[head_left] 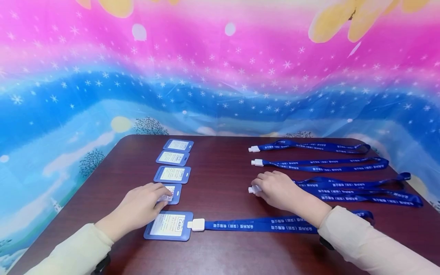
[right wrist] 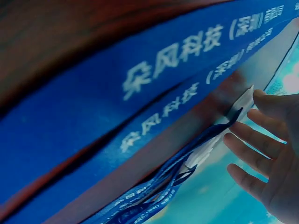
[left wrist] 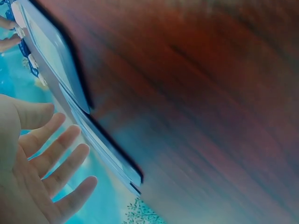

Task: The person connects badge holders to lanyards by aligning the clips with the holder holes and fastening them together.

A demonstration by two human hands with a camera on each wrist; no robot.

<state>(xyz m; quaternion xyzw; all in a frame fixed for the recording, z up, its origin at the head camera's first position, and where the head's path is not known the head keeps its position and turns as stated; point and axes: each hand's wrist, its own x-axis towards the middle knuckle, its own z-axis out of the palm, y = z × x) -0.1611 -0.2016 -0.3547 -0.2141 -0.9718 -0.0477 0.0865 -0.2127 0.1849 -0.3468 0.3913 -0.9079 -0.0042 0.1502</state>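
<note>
My left hand [head_left: 142,202] hovers at a blue card holder [head_left: 176,194], fourth from the back in a column, and covers its left part. In the left wrist view the left fingers [left wrist: 58,154] are spread and relaxed. At a white clip [head_left: 253,190] on a blue lanyard [head_left: 330,184], my right hand [head_left: 278,191] reaches down with thumb and fingertips right beside it. The right wrist view has the right fingers [right wrist: 252,144] loosely extended. Nearest the front, another card holder [head_left: 168,229] is joined by a white clip [head_left: 198,225] to a printed lanyard [head_left: 240,225].
Behind the left hand lie three more card holders [head_left: 172,173]. Beyond the right hand, two lanyards [head_left: 316,147] with white clips [head_left: 258,162] stretch rightward. The dark red table [head_left: 220,252] ends against a colourful patterned cloth [head_left: 220,76].
</note>
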